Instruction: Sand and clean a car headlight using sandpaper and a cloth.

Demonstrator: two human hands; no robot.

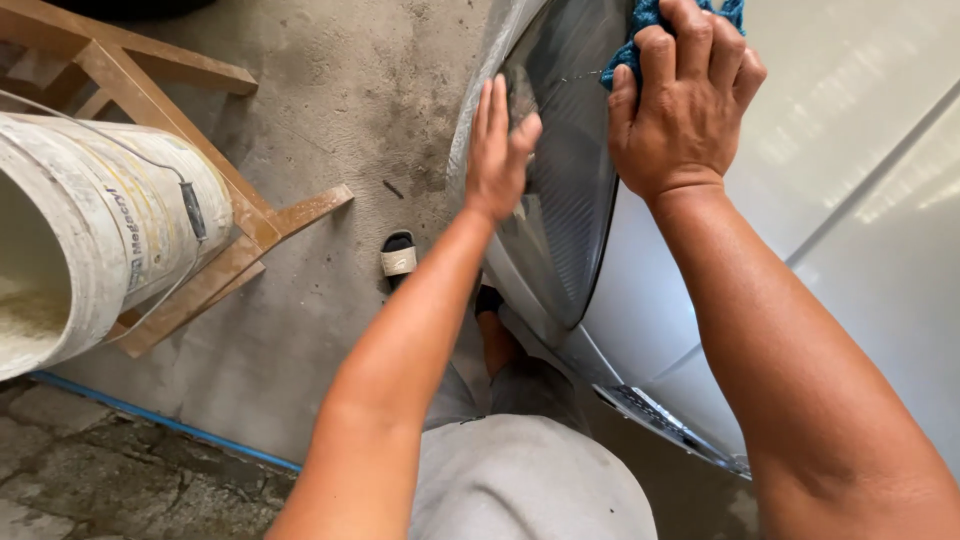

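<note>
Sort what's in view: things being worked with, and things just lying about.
In use: blue cloth under right hand; headlight touched by left hand; car body.
Lying about: white bucket; wooden frame; blue pipe.

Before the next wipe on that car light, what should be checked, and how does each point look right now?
1. Blue cloth under right hand: ok, pressed to the car.
2. Left hand flat on headlight: ok.
3. Headlight clean: cannot tell.
4. Bucket upright: not ok, it lies tilted on the wooden frame.
5. Footing on concrete floor: ok, sandal planted.
</note>
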